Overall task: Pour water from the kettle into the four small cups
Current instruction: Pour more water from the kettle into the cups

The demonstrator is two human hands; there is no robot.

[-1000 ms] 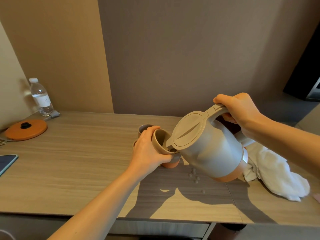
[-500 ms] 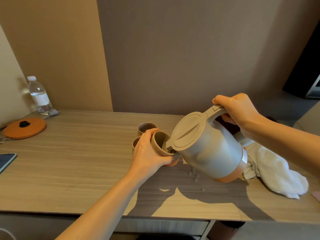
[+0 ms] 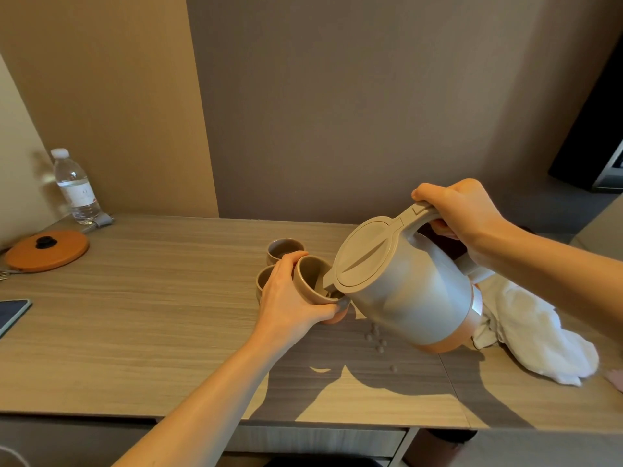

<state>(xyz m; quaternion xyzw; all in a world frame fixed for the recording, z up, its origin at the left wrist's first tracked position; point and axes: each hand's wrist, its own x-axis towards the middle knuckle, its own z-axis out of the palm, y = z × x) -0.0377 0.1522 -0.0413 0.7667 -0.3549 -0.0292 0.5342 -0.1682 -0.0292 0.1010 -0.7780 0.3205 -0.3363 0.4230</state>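
My right hand (image 3: 462, 217) grips the handle of a grey kettle (image 3: 404, 291) with an orange base band, tipped left with its spout inside a small tan cup (image 3: 312, 279). My left hand (image 3: 290, 298) holds that cup tilted toward the spout, just above the table. Behind my left hand stand two more small cups: one (image 3: 285, 249) farther back and one (image 3: 264, 281) partly hidden by my fingers. A fourth cup is not visible.
Water drops (image 3: 376, 335) lie on the wooden table (image 3: 151, 315) under the kettle. A white cloth (image 3: 539, 335) is bunched at the right. At the far left sit a water bottle (image 3: 76, 188), an orange lid (image 3: 47, 249) and a phone (image 3: 11, 313).
The cup and kettle keep the same pose relative to each other; only the view has shifted slightly.
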